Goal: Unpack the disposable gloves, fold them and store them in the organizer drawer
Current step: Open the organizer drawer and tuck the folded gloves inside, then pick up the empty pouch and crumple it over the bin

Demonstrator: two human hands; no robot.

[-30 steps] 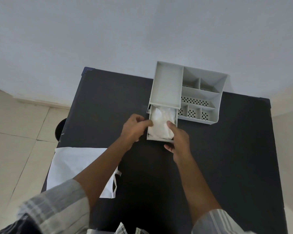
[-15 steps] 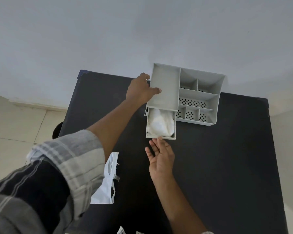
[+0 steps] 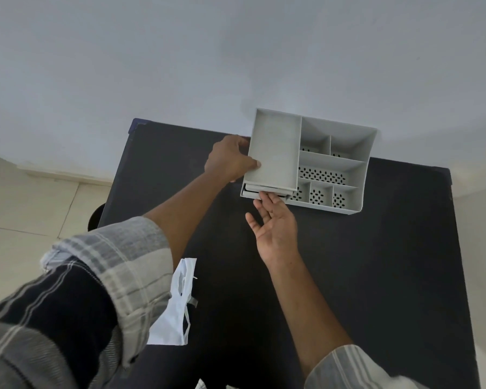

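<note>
A grey plastic desk organizer [image 3: 331, 161] is placed at the far edge of a black table [image 3: 376, 276], against a pale wall [image 3: 236, 51]. Its left side is braced by the left hand [image 3: 229, 161], whose fingers are curled around the side wall, with the thumb laid over the rim of the large top tray. The organizer drawer [image 3: 264, 193], set beneath that tray, is seen almost fully pushed in, only a narrow strip of its front protruding. The drawer front is touched by the fingertips [image 3: 267, 196] of the right hand [image 3: 277, 228], which is held flat with the palm turned up and the fingers extended, nothing being gripped. The gloves cannot be seen; whether they lie inside the drawer cannot be told from this view. A white plastic bag [image 3: 177, 307] is spread on the near left part of the table, partly covered by the checked sleeve [image 3: 110, 270] of the left arm. Beige floor tiles [image 3: 34, 209] are visible to the left of the table.
</note>
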